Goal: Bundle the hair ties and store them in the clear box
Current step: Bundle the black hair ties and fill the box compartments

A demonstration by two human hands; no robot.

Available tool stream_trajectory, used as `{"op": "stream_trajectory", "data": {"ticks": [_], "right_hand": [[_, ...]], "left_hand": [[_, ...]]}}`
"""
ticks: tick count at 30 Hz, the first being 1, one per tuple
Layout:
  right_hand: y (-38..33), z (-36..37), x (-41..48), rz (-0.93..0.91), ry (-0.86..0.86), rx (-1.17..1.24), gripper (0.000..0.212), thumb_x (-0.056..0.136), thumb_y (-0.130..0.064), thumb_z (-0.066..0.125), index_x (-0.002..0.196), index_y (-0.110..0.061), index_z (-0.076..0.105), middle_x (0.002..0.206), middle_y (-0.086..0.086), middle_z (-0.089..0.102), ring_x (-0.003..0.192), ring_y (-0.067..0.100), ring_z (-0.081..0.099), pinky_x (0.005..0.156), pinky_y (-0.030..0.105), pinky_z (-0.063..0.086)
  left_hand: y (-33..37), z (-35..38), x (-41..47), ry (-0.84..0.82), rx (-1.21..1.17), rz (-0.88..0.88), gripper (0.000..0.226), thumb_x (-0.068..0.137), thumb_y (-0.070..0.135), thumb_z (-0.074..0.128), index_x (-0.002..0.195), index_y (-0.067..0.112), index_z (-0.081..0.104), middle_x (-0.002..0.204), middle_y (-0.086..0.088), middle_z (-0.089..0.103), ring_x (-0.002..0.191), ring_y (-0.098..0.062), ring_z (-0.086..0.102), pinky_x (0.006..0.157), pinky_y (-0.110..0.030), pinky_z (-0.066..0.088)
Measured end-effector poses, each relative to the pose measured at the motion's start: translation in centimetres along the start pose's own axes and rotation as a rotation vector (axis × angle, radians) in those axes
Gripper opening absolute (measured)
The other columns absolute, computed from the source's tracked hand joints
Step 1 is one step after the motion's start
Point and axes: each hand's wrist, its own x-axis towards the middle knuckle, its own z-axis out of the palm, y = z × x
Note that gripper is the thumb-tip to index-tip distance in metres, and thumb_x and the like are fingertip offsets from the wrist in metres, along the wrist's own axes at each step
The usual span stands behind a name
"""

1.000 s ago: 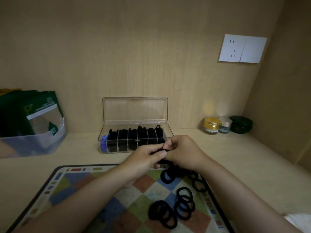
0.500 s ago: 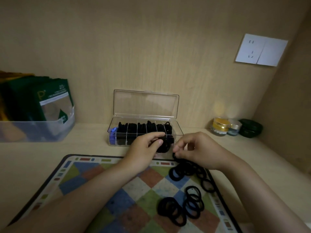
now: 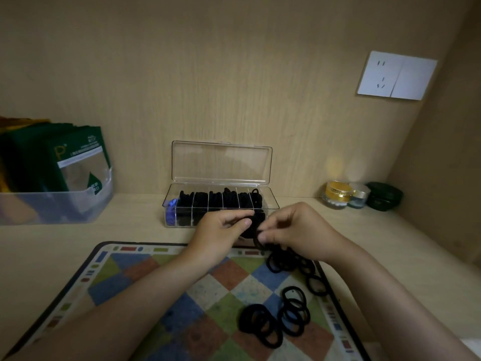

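- A pale wood-grain alcove: back wall, a side wall on the right, and a flat shelf (image 3: 364,230) of the same wood as the work surface.
- One white socket plate (image 3: 397,75) with two panels is fixed high on the back wall, to the right.
- One checkered mat (image 3: 161,295) with a dark border lies at the near edge of the shelf, under both forearms.
- One clear box (image 3: 272,204) stands against the back wall, just beyond the mat. Its long axis runs left to right, parallel to the wall, and its lid (image 3: 221,162) stands open and upright at the back.
- Dividers split the box into a row of narrow cells. Most hold black ties and the leftmost holds something blue (image 3: 170,212). The exact cell count is hard to read.
- The left hand (image 3: 221,229) curls thumb and fingers round a black bundle of hair ties (image 3: 253,222), just in front of the box's right end.
- The right hand (image 3: 296,230) pinches a single tie (image 3: 257,242) at its fingertips, beside the bundle.
- Loose hair ties (image 3: 260,324) lie flat on the mat's right half in three overlapping groups, loops facing up. They are too tangled to count singly.
- Three small jars (image 3: 338,194) sit in the right corner: gold-lidded, silvery, dark green.
- One clear bin (image 3: 52,207) of green packets stands at far left.
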Motion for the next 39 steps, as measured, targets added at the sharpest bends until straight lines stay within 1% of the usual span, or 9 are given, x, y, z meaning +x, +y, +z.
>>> {"op": "stream_trajectory", "data": {"ticks": [6, 10, 13, 20, 23, 28, 32, 35, 39], "right_hand": [[-0.2, 0.8, 0.2, 0.055, 0.245, 0.299, 0.005, 0.08, -0.01, 0.08, 0.079, -0.006, 0.077, 0.057, -0.001, 0.066, 0.041, 0.003, 0.048, 0.043, 0.016, 0.039], [-0.5, 0.3, 0.2, -0.02, 0.328, 0.464, 0.007, 0.081, -0.006, 0.078, 0.075, -0.009, 0.074, 0.057, -0.001, 0.065, 0.044, 0.006, 0.051, 0.045, 0.014, 0.041], [0.3, 0.7, 0.4, -0.046, 0.322, 0.155, 0.008, 0.077, -0.012, 0.083, 0.073, -0.018, 0.079, 0.07, -0.003, 0.075, 0.062, 0.004, 0.067, 0.063, 0.02, 0.052], [1.5, 1.2, 0.8, -0.019, 0.393, -0.232, 0.015, 0.077, -0.032, 0.082, 0.067, -0.039, 0.073, 0.07, -0.018, 0.071, 0.067, -0.003, 0.064, 0.065, 0.027, 0.055], [1.6, 1.2, 0.8, -0.039, 0.334, -0.223, 0.003, 0.079, -0.032, 0.08, 0.082, -0.033, 0.079, 0.077, -0.017, 0.073, 0.066, -0.008, 0.062, 0.063, 0.018, 0.048], [1.6, -1.3, 0.0, -0.021, 0.059, -0.169, 0.025, 0.092, -0.021, 0.069, 0.116, -0.03, 0.074, 0.098, -0.014, 0.073, 0.057, -0.006, 0.057, 0.06, 0.009, 0.043], [2.2, -3.1, -0.6, 0.02, -0.159, -0.311, 0.026, 0.091, -0.019, 0.07, 0.111, -0.036, 0.076, 0.098, -0.017, 0.068, 0.079, -0.004, 0.059, 0.075, 0.014, 0.045], [2.0, -2.6, -0.6, 0.113, -0.255, -0.357, 0.026, 0.086, -0.038, 0.074, 0.112, -0.038, 0.074, 0.105, -0.02, 0.062, 0.094, -0.006, 0.058, 0.086, 0.015, 0.043], [1.9, -2.1, -0.3, 0.093, -0.261, -0.578, 0.032, 0.08, -0.037, 0.079, 0.112, -0.041, 0.074, 0.102, -0.021, 0.059, 0.094, -0.001, 0.056, 0.077, 0.01, 0.04]], "left_hand": [[-0.2, 1.2, 0.0, -0.023, -0.161, -0.097, 0.022, 0.092, 0.009, 0.067, 0.108, 0.023, 0.075, 0.108, -0.002, 0.075, 0.09, -0.012, 0.074, 0.071, -0.03, 0.062], [0.0, 1.2, 0.0, 0.003, -0.146, -0.118, 0.027, 0.095, 0.009, 0.063, 0.102, 0.033, 0.073, 0.106, 0.002, 0.074, 0.089, -0.013, 0.074, 0.068, -0.024, 0.061], [0.3, 1.0, -0.3, -0.063, -0.232, -0.163, 0.023, 0.094, 0.01, 0.064, 0.114, 0.018, 0.074, 0.11, -0.001, 0.073, 0.091, -0.014, 0.074, 0.07, -0.025, 0.061], [0.5, 0.5, -0.4, -0.209, -0.413, -0.232, 0.031, 0.093, 0.013, 0.064, 0.124, 0.014, 0.067, 0.113, 0.006, 0.072, 0.104, -0.01, 0.071, 0.083, -0.035, 0.061], [0.2, 0.5, -0.2, -0.178, -0.364, -0.233, 0.034, 0.09, 0.005, 0.067, 0.123, 0.015, 0.067, 0.113, 0.003, 0.071, 0.103, -0.012, 0.071, 0.078, -0.029, 0.061], [-0.1, 0.4, 0.2, -0.095, -0.357, -0.256, 0.03, 0.093, 0.006, 0.065, 0.119, 0.02, 0.07, 0.122, -0.005, 0.068, 0.099, -0.017, 0.073, 0.079, -0.031, 0.061], [-0.1, 0.5, 0.0, -0.073, -0.304, -0.249, 0.033, 0.092, 0.009, 0.067, 0.122, 0.022, 0.07, 0.128, -0.005, 0.064, 0.09, -0.02, 0.075, 0.084, -0.036, 0.061], [0.0, 0.5, -0.1, -0.053, -0.273, -0.245, 0.033, 0.092, 0.011, 0.068, 0.122, 0.024, 0.069, 0.13, -0.008, 0.064, 0.089, -0.018, 0.076, 0.083, -0.036, 0.061], [0.1, 0.6, -0.2, -0.049, -0.27, -0.242, 0.033, 0.092, 0.01, 0.068, 0.122, 0.023, 0.069, 0.13, -0.009, 0.064, 0.09, -0.015, 0.075, 0.079, -0.03, 0.062]]}}
